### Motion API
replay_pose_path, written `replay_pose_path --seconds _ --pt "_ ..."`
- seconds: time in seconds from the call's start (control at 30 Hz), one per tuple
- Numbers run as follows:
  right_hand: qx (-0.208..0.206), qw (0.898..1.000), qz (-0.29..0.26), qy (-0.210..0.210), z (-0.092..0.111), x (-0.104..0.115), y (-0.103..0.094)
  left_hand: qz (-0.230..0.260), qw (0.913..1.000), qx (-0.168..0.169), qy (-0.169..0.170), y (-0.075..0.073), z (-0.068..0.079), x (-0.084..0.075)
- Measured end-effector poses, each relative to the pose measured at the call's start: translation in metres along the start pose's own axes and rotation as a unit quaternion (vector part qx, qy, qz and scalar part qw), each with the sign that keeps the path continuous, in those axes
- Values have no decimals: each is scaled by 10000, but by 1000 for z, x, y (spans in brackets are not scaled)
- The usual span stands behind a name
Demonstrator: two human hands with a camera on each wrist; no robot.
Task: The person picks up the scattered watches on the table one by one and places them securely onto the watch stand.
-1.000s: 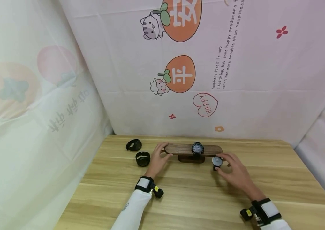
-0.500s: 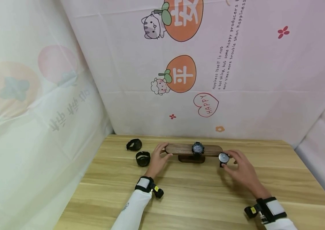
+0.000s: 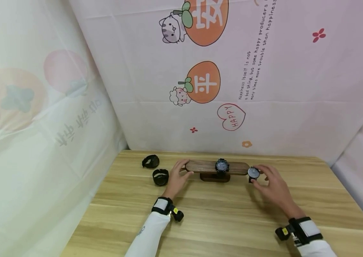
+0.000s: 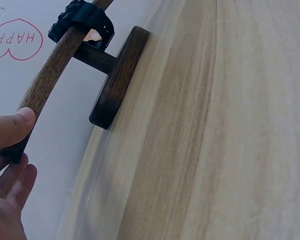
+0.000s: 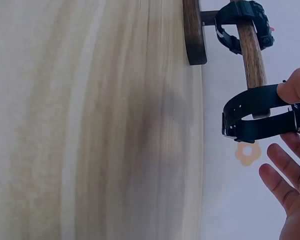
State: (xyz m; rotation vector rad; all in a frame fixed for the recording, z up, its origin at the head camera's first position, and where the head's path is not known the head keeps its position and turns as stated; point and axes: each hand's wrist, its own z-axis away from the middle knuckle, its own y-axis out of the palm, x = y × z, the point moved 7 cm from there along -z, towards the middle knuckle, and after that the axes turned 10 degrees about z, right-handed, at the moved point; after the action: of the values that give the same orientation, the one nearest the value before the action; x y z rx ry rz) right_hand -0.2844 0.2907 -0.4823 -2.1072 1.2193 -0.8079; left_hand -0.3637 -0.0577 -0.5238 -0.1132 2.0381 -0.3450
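A dark wooden watch stand (image 3: pixel 200 166) has a long bar on a short post and base (image 3: pixel 215 177). My left hand (image 3: pixel 176 181) holds the bar's left end between thumb and fingers. One black watch (image 3: pixel 221 166) hangs around the bar near its middle, dial facing up. At the right end, my right hand (image 3: pixel 275 187) pinches a second watch (image 3: pixel 253 172), with a round pale dial and black strap. In the right wrist view, its closed strap loop (image 5: pixel 262 131) is at the bar's tip, which shows through the loop. The other right fingers are spread apart below it.
Two more black watches (image 3: pixel 151 161) (image 3: pixel 160 177) lie on the wood-grain table (image 3: pixel 220 221), left of my left hand. A white printed cloth (image 3: pixel 156 117) hangs behind the table, with more cloth at both sides.
My right hand has carried the pale-dial watch rightward and slightly up, from in front of the bar to its right tip. My left hand stays on the stand.
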Motion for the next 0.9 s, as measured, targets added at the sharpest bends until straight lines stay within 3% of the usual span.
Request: replay_pose_path --seconds 0.9 --pt "375 9992 -1 135 -10 -11 16 119 9999 44 90 0 0 -2"
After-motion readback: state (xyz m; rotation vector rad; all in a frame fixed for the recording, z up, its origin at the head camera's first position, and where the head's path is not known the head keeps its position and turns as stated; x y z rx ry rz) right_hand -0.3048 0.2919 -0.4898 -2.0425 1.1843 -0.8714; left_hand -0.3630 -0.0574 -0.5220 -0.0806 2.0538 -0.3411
